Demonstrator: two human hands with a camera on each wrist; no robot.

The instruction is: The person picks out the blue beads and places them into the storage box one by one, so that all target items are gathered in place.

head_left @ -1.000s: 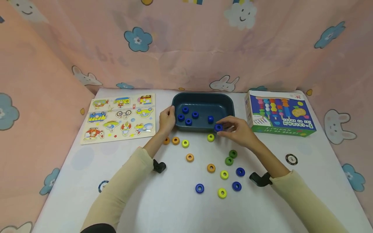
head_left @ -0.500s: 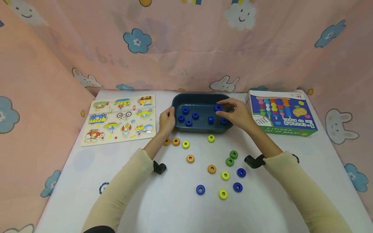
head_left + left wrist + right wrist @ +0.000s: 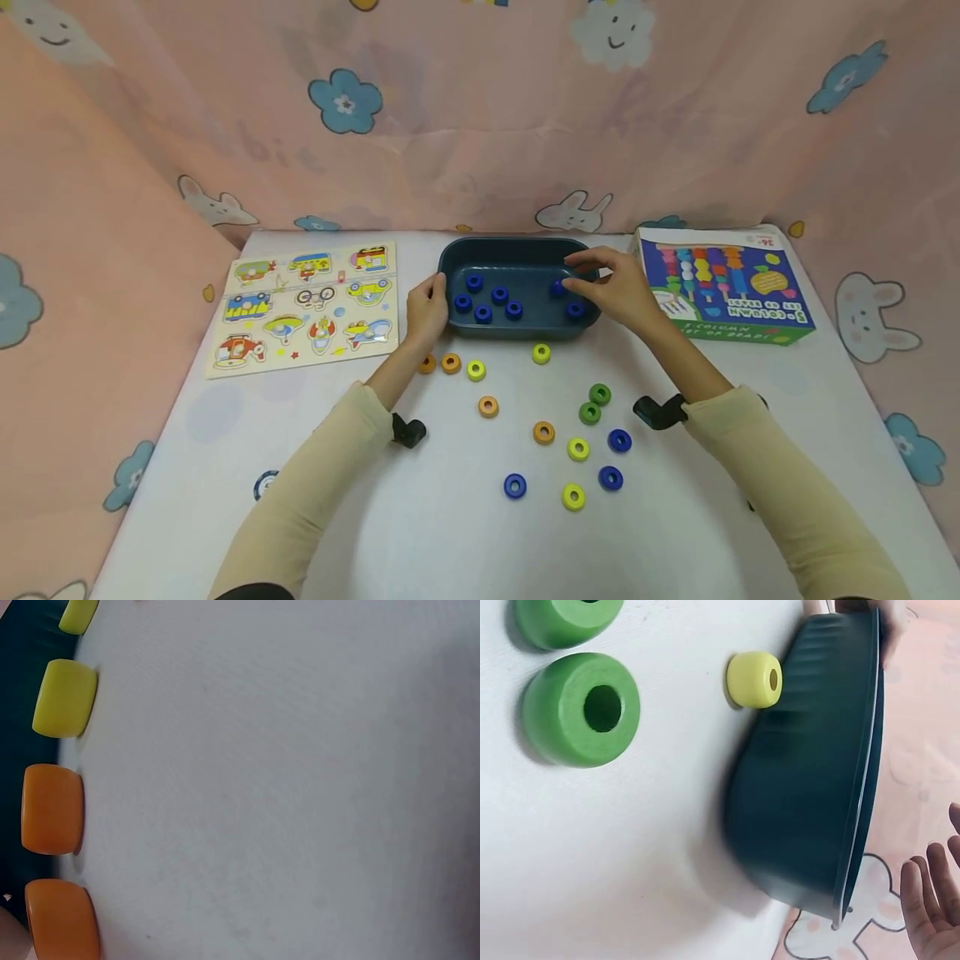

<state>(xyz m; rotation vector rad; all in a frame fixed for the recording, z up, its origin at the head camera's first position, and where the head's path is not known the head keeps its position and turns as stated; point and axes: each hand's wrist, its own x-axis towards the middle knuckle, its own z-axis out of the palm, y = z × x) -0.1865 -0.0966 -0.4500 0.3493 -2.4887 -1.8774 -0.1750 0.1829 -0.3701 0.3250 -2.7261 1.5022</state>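
Note:
A dark teal tray (image 3: 517,333) stands at the back of the table with several blue beads (image 3: 482,313) inside. My left hand (image 3: 427,312) grips the tray's left end. My right hand (image 3: 617,292) is over the tray's right end, thumb and fingers apart. Just by the thumb tip a blue bead (image 3: 557,288) lies low in the tray. In the right wrist view the fingers of the right hand (image 3: 939,900) are spread with nothing seen between them, beside the tray's rim (image 3: 866,765).
In front of the tray lie yellow beads (image 3: 541,353), orange beads (image 3: 488,407), green beads (image 3: 590,413) and more blue beads (image 3: 611,478). A picture puzzle board (image 3: 303,308) lies left of the tray, a bead-set box (image 3: 727,287) right of it. A curtain (image 3: 450,125) hangs behind.
My right hand carried a blue bead from the tray's front edge to above its inside and let it go. Another blue bead in the tray shifted left. The left hand stays.

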